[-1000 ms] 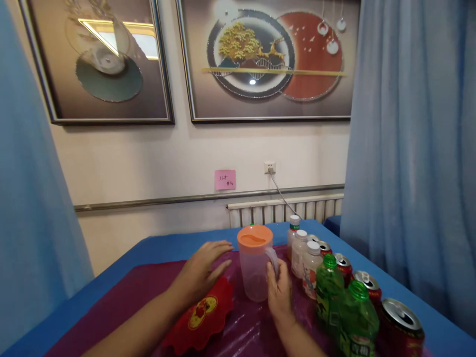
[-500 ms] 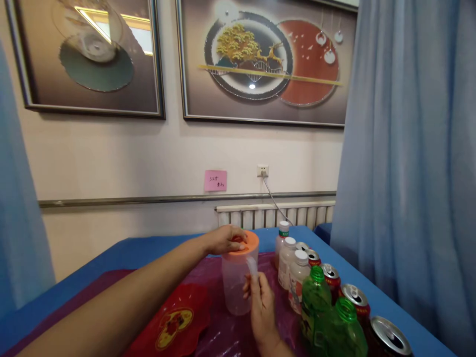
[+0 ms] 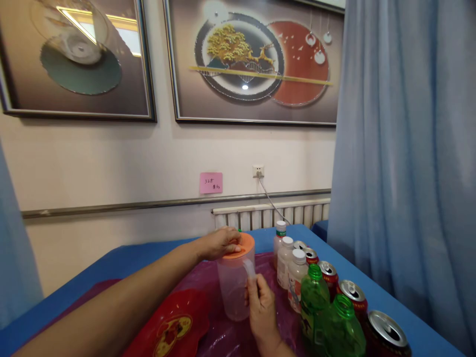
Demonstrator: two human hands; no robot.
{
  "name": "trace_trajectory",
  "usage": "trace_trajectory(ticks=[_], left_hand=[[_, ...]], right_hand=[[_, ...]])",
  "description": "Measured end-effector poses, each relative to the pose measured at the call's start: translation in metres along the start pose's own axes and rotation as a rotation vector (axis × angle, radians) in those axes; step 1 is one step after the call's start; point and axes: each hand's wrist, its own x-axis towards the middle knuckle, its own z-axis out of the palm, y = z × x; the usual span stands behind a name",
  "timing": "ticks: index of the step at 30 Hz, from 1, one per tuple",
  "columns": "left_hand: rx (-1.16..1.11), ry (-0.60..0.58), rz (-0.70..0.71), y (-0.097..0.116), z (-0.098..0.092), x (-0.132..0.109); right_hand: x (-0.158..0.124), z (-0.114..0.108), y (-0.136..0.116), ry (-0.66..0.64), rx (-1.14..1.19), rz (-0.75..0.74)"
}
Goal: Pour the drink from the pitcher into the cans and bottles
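Observation:
A clear plastic pitcher (image 3: 234, 290) with an orange lid (image 3: 246, 244) stands upright on a purple sheet (image 3: 223, 342). My left hand (image 3: 222, 243) rests on top of the lid, its fingers curled on the orange part. My right hand (image 3: 262, 310) is wrapped round the pitcher's handle (image 3: 249, 268) on the right side. Left of the pitcher lies a red scalloped tray (image 3: 199, 302) with a gold design, partly hidden by my left forearm.
Right of the pitcher stand white-capped bottles (image 3: 297, 275), open green bottles (image 3: 315, 290) and several red cans (image 3: 352, 297) in rows on the blue table cover (image 3: 394, 292). Behind are a radiator (image 3: 297, 212), a wall socket (image 3: 258, 171) and a blue curtain (image 3: 394, 148).
The whole view has shifted slightly, so the wall and pictures sit further left. Both hands keep their places on the lid and the handle.

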Motion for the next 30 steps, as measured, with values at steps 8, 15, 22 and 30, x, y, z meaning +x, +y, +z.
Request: trace_trajectory(ticks=[8, 15, 22, 30], left_hand=[[0.06, 0.021, -0.049, 0.005, 0.002, -0.001], [0.13, 0.046, -0.109, 0.015, 0.002, 0.0], [0.216, 0.043, -0.16, 0.024, 0.0, 0.006], [0.181, 0.023, -0.137, 0.02, 0.002, 0.007]], right_hand=[[-0.001, 0.002, 0.008, 0.026, -0.01, 0.009], [-0.001, 0.001, 0.007, 0.048, 0.009, 0.006], [-0.001, 0.0, 0.004, 0.05, 0.03, 0.014], [-0.001, -0.001, -0.001, 0.039, 0.033, 0.005]])
